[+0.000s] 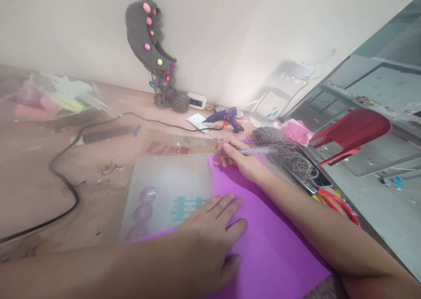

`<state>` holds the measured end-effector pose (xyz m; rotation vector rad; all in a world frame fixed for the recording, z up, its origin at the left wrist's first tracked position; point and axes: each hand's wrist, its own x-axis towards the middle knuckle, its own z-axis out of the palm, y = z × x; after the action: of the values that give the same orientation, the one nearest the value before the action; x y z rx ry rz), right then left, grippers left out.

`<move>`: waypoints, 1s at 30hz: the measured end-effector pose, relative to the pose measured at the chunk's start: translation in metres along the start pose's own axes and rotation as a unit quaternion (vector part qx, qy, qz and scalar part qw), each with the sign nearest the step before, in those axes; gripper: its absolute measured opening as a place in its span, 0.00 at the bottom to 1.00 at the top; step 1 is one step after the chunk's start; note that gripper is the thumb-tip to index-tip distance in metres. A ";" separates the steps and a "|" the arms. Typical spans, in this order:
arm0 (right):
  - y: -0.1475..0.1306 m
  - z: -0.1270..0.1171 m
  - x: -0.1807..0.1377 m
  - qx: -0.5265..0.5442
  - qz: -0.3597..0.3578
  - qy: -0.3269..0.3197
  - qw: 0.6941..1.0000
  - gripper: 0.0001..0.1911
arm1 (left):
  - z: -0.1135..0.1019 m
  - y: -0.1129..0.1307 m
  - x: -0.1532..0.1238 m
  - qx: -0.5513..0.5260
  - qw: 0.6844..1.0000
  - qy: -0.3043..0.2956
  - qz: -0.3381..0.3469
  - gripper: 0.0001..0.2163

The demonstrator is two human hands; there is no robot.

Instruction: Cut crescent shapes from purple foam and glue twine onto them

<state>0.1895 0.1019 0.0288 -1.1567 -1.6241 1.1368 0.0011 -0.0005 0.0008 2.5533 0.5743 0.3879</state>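
My left hand [215, 233] lies flat with its fingers spread, pressing on a bright purple sheet [266, 228] and the edge of a pale sheet [161, 171] beside it. That pale sheet bears teal bars and purple circles. At the purple sheet's far corner, my right hand [240, 160] is closed in a writing grip around a slim pale pen [259, 151]. The pen's tip is hidden by the fingers. Under the far edge of the sheets is a piece of brown cardboard [184, 143] with red print.
A blue glue gun [226, 117] trails a black cable [66, 180] across the table. Grey yarn [279, 145] and red-handled scissors [338, 202] lie right, near a clear jug [279, 97]. A plastic bag [55, 99] sits left. A crescent decoration [140, 35] hangs on the wall; a red chair [358, 132] stands beyond.
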 end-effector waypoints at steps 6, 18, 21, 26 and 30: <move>-0.001 0.004 -0.002 -0.003 -0.026 0.041 0.999 0.10 | -0.001 0.001 0.000 -0.006 1.000 -0.005 -0.007 0.24; 0.011 0.006 0.015 -0.206 -0.056 0.095 0.972 0.15 | -0.002 0.002 0.003 -0.021 1.000 -0.003 -0.006 0.24; 0.012 0.006 0.015 -0.220 -0.055 0.091 0.970 0.14 | -0.003 0.003 0.003 -0.021 1.000 -0.007 -0.006 0.24; 0.012 0.008 0.015 -0.237 -0.061 0.088 0.965 0.14 | -0.002 0.003 0.003 -0.018 1.000 0.005 -0.011 0.24; 0.012 0.008 0.015 -0.235 -0.063 0.082 0.967 0.15 | -0.003 0.003 0.003 -0.018 1.000 0.001 -0.015 0.23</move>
<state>0.1810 0.1163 0.0170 -1.3777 -1.8595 0.5692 0.0037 -0.0002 0.0057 2.5066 0.6006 0.3870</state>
